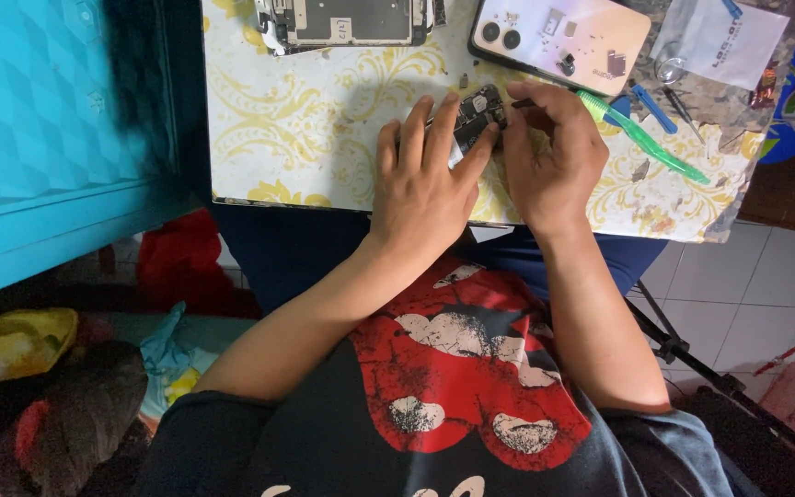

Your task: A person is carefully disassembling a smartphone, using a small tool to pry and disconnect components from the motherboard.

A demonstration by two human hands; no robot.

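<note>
My left hand [425, 179] lies flat over a small opened phone [476, 115] on the table, its fingers pinning the dark body down. Touching it from the right, my right hand [549, 147] pinches a thin dark tool [519, 103] whose tip rests at the phone's upper right corner. Most of the phone is hidden under my left fingers. A green plastic pry tool [650, 145] lies just right of my right hand.
The table has a white and yellow patterned cover [296, 129], torn at the right edge. A stripped phone frame [351, 20], a pale phone back with small parts [558, 39], blue tools [650, 106] and a plastic bag [720, 41] lie at the back. A turquoise cabinet [48, 138] stands left.
</note>
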